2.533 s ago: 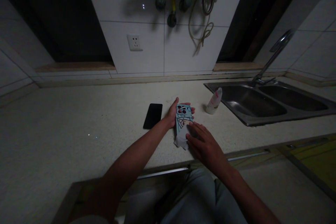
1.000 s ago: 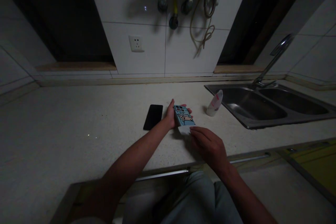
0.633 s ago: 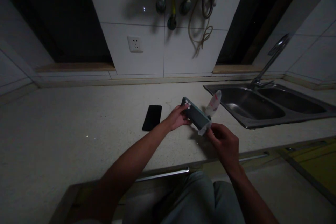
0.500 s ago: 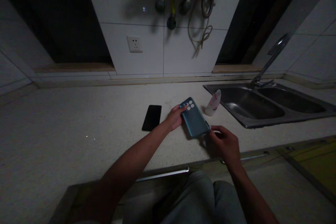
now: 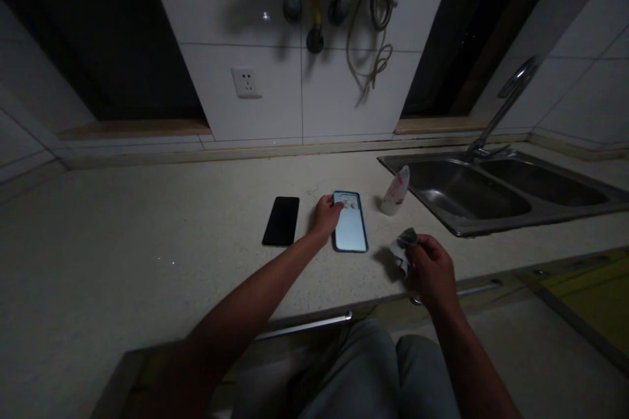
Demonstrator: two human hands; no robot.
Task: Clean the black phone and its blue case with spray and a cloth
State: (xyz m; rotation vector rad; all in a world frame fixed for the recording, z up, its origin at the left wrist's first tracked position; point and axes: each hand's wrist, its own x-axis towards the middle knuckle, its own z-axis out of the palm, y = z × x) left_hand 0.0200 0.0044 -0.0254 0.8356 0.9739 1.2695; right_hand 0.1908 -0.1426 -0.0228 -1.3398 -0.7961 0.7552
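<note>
My left hand (image 5: 327,215) grips the upper left side of a blue phone case (image 5: 350,234), its thumb by the round camera holes. The case lies flat on or just over the counter, its pale back facing up; I cannot tell whether it touches. My right hand (image 5: 434,270) is closed on a small crumpled cloth (image 5: 401,250), grey and white, held to the right of the case. Left of my left hand, a black phone (image 5: 282,221) lies on the counter, dark face up. Behind the cloth stands a whitish plastic packet (image 5: 396,192) with red marks.
The pale countertop (image 5: 211,236) runs along a tiled wall. On the right is a double steel sink (image 5: 459,234) with a tall tap (image 5: 506,105). A wall socket (image 5: 246,82) and several hoses are above. A drawer handle (image 5: 304,327) juts at the front edge.
The case has gone from tilted to flat and upright in view, looking paler. My right hand has come away from its lower corner, and the crumpled cloth now shows in its fingers.
</note>
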